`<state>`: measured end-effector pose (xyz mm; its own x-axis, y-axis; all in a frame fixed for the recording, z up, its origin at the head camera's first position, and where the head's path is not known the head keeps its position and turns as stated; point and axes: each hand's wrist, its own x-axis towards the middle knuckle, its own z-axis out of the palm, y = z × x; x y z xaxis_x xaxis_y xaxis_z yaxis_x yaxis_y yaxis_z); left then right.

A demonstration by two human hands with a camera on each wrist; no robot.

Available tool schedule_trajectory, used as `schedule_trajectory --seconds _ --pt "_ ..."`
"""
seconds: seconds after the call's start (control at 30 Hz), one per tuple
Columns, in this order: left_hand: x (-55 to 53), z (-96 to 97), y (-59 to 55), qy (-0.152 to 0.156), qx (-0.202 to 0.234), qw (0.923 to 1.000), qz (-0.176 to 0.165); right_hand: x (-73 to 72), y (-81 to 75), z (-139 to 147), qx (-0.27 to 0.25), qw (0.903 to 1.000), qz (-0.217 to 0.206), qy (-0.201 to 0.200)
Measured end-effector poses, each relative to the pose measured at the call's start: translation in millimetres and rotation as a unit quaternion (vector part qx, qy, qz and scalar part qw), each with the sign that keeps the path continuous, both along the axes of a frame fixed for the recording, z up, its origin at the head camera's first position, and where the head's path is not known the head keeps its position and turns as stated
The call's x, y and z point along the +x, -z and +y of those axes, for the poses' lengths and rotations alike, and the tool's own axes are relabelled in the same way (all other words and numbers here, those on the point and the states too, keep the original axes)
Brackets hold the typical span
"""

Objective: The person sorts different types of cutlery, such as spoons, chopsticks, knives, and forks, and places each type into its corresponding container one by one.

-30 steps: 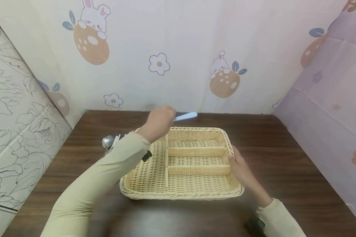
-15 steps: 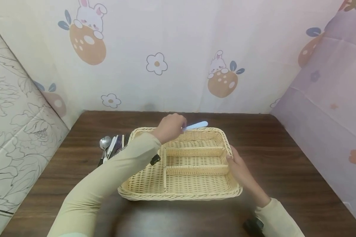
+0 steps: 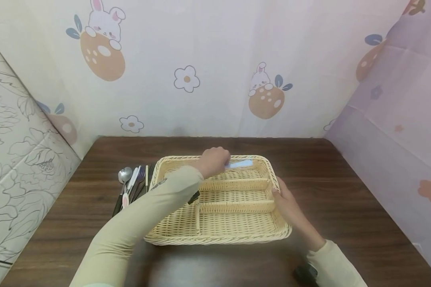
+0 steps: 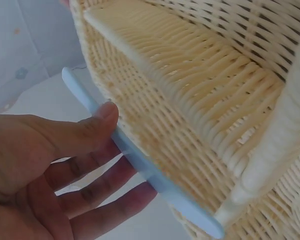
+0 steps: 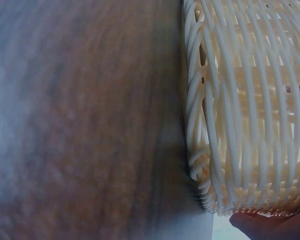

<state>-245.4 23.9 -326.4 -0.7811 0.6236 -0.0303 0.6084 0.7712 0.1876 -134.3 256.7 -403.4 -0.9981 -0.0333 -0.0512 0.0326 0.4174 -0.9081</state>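
Note:
A pale woven basket with divided compartments stands on the dark wooden table. My left hand is over its far long compartment. Between thumb and fingers it pinches a slim light blue utensil with rounded ends; its kind does not show clearly. In the head view the utensil's free end points right, lying just inside the far rim. My right hand grips the basket's right side, thumb at the rim and the other fingers mostly hidden behind the wall. Only a little of that right hand appears in the right wrist view.
Left of the basket lies a group of cutlery: a metal spoon with a dark handle, white-handled pieces and a dark fork. My left sleeve covers part of the basket. A printed curtain hangs behind the table.
My left hand has moved right and toward me, bringing the light blue utensil from beyond the far rim to over the far compartment. More cutlery shows at the left. The right hand keeps its grip.

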Motion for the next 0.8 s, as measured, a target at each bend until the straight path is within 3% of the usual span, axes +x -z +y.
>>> schedule_trajectory --seconds 0.23,0.8 --pt "-5.1 10.0 12.6 0.03 -0.023 0.9993 0.007 -0.1 2.1 -0.1 0.007 0.9999 0.013 0.002" --pt "-9.7 35.7 8.9 0.046 -0.069 0.9965 -0.005 -0.4 1.8 -0.8 0.007 0.9997 0.025 -0.001"
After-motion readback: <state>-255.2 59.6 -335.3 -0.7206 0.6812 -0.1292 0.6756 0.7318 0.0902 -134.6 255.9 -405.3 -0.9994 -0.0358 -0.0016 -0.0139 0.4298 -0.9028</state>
